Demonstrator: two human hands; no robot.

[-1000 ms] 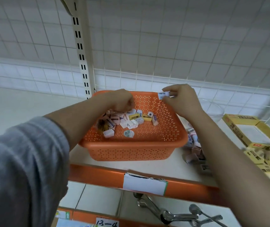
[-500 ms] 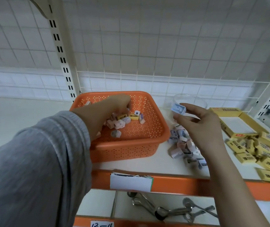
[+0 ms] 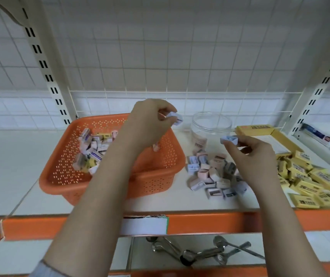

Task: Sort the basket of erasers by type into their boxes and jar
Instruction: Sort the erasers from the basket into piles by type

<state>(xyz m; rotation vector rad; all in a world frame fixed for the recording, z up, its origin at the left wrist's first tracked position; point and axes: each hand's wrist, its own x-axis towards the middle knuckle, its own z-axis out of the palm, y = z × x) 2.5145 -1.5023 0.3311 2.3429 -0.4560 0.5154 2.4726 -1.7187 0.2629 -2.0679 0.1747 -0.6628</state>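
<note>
Left hand (image 3: 150, 120) has lifted out of the orange basket (image 3: 160, 176), grip pinching a small boxed eraser (image 3: 175, 117) above its rim, while right hand (image 3: 248, 152) pinches a blue eraser (image 3: 229, 139) beside the jar (image 3: 210, 126).

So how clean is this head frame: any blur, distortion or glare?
Head view: wide-angle bending curves the shelf uprights; light is soft and even, no harsh glare; the yellow erasers at the right edge are smeared, while both hands, left and right, stay fairly sharp.
</note>
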